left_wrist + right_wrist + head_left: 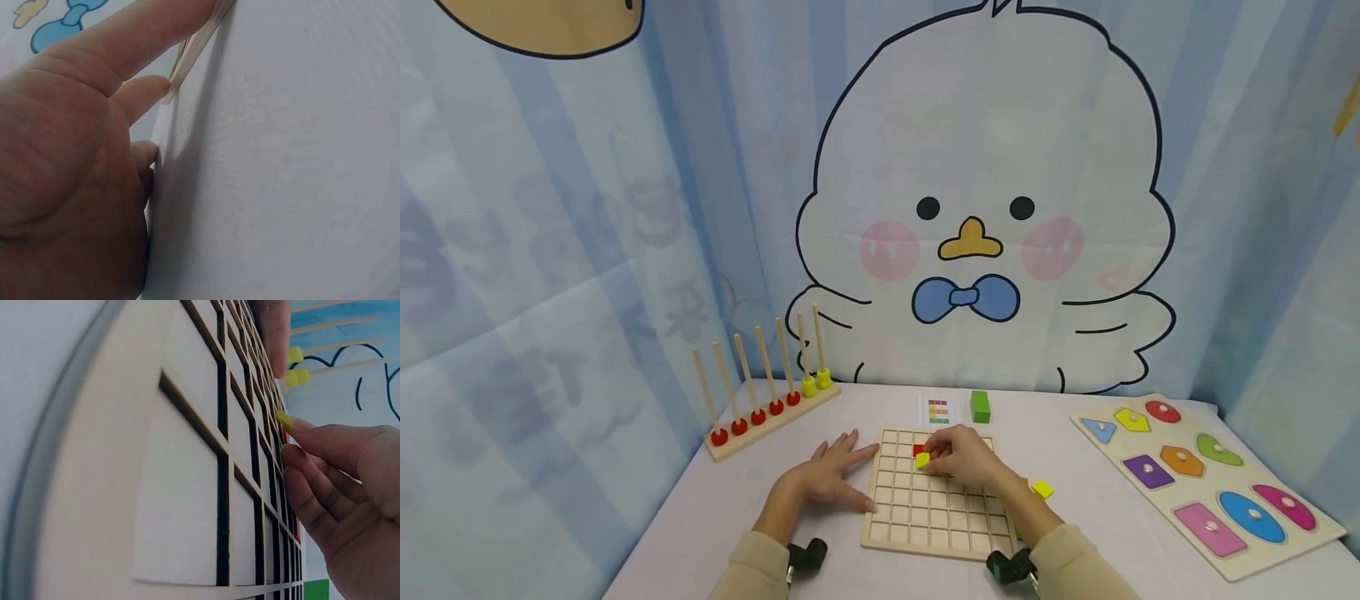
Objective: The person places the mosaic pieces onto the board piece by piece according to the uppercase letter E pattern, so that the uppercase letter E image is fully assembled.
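A wooden grid board (898, 533) lies on the white table, divided into small square cells. My right hand (966, 458) pinches a small yellow square tile (922, 460) between thumb and fingers over the upper part of the grid. Right behind it, a red tile (918, 450) shows in the grid, partly covered by the hand. In the right wrist view the yellow tile (285, 420) sits at the fingertips, close over the cells. My left hand (827, 477) is spread on the table, its thumb and index finger at the board's left edge.
Behind the board are a printed colour card (938, 411) and a green block (981, 407). A loose yellow tile (1042, 488) lies by the right forearm. A bead-and-peg stand (771, 421) is at the left; a knobbed shape puzzle (1210, 487) is at the right.
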The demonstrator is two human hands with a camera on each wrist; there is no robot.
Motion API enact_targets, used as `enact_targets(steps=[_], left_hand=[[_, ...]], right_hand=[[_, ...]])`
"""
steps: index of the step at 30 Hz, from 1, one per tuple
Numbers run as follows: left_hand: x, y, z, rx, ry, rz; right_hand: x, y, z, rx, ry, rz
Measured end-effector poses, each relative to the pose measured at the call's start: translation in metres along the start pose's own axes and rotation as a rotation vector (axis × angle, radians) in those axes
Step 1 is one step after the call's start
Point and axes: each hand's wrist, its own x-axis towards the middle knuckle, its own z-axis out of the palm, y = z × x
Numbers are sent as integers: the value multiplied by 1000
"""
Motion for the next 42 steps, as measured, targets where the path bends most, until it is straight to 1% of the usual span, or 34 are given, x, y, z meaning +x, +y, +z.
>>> enact_targets(steps=[7,12,28,36,42], left_hand=[[0,-4,1,-12,0,28],[1,-5,1,-16,2,44],[1,-4,1,-2,1,28],[0,-3,-1,-7,3,33],[0,-4,0,-17,3,32]], right_hand=[[1,-6,2,-44,-25,-27],[2,-8,2,-64,-30,-26],[1,-6,3,-68,-22,-13],[-7,-6,-3,-43,-1,-2],[-19,-10,-16,-2,59,13]])
